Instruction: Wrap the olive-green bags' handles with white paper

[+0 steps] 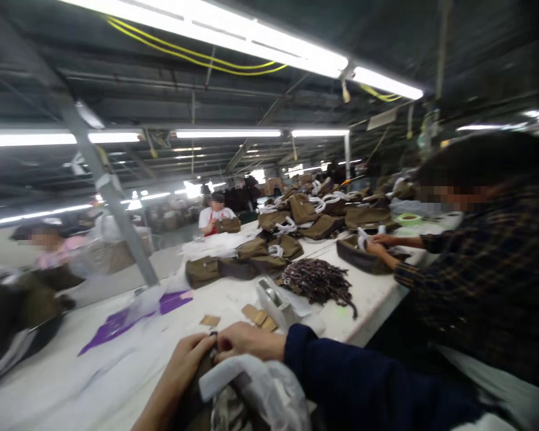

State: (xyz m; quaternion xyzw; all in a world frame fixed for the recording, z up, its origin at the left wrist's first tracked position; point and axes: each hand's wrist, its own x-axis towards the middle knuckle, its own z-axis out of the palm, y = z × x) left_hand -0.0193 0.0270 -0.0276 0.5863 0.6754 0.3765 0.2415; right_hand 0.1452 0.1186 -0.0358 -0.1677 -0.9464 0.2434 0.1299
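Observation:
At the bottom middle of the head view, an olive-brown bag (197,389) sits close in front of me, partly cut off by the lower edge. Its handle, wrapped in white padding (247,371), arches up in front. My left hand (186,359) is closed on the bag's upper edge from the left. My right hand (247,340), in a navy sleeve, meets it there with bent fingers. Between the fingertips shows a small dark piece, too small to name. Just beyond the hands lie flat brown cards (260,316) and a grey tape dispenser (273,299).
A heap of dark patterned cords (318,281) lies on the white table (139,353). Olive bags (300,209) are piled behind. At right, a co-worker in a checked shirt (476,263) handles another bag (363,254). A purple sheet (121,326) and a slanted metal post (112,191) stand left.

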